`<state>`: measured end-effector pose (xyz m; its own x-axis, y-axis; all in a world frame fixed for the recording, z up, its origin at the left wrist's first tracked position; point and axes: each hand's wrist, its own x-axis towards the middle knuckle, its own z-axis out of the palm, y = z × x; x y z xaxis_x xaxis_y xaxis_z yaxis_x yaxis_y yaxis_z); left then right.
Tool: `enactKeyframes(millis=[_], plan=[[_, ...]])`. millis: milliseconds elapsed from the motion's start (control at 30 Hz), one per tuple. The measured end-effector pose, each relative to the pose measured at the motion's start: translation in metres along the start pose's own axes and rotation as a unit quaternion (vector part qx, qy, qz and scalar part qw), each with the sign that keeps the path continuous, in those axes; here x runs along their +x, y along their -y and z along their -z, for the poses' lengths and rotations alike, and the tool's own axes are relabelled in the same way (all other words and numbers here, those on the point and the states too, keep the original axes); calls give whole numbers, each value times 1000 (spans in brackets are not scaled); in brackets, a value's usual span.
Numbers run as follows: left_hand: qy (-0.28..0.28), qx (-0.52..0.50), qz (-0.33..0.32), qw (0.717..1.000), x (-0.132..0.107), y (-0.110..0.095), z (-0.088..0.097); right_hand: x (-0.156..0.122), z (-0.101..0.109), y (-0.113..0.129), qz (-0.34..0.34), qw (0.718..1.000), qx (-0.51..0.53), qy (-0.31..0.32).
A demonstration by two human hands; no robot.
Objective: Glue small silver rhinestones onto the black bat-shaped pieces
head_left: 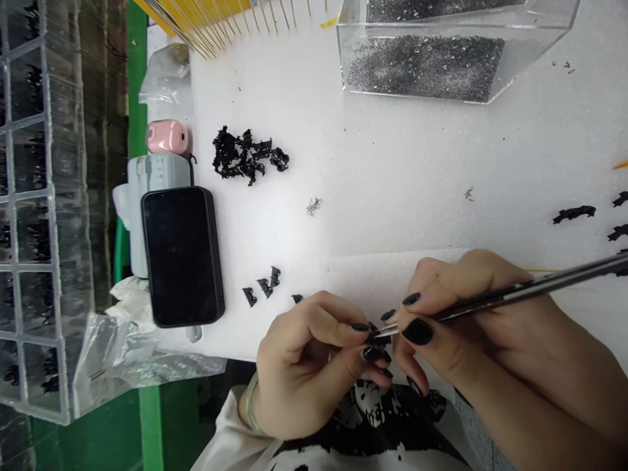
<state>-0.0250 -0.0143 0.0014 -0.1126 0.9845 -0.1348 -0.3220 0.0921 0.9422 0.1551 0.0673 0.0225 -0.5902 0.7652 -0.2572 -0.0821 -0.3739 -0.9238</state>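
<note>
My left hand (pixel 309 366) pinches a small black piece (pixel 381 341) between thumb and fingertips; most of it is hidden by the fingers. In my right hand (pixel 471 327) is a pair of metal tweezers (pixel 490 299), held like a pen, its tips meeting the black piece. Whether the tips grip anything is too small to tell. A few bat-shaped black pieces (pixel 265 286) lie left of my hands, and a heap of similar pieces (pixel 245 154) sits farther back. Tiny metal bits (pixel 314 207) form a little cluster on the white foam surface (pixel 392 183).
A clear acrylic box (pixel 422 65) of tiny metal bits stands at the back. On the left are a black phone (pixel 182 255), a pink case (pixel 167 136), a plastic bag (pixel 142 353) and a compartment rack (pixel 32 196). More black pieces (pixel 574 213) lie at right. Thin sticks (pixel 235 19) line the back.
</note>
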Motion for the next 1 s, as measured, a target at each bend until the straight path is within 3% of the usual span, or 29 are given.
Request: enactKeyframes(millis=[367,500,733,1000], plan=[[-12,10,2,1000,-2,1,0,27,-11,9,-22,998,-18,-51],[-12,25,2,1000,-3,1,0,23,-8,8,-25,998,-6,-58],[-13,41,0,999,-3,1,1,3,2,2,-49,997,53,8],[-10,40,-6,999,-2,-1,-1,4,2,-1,-49,998,38,9]])
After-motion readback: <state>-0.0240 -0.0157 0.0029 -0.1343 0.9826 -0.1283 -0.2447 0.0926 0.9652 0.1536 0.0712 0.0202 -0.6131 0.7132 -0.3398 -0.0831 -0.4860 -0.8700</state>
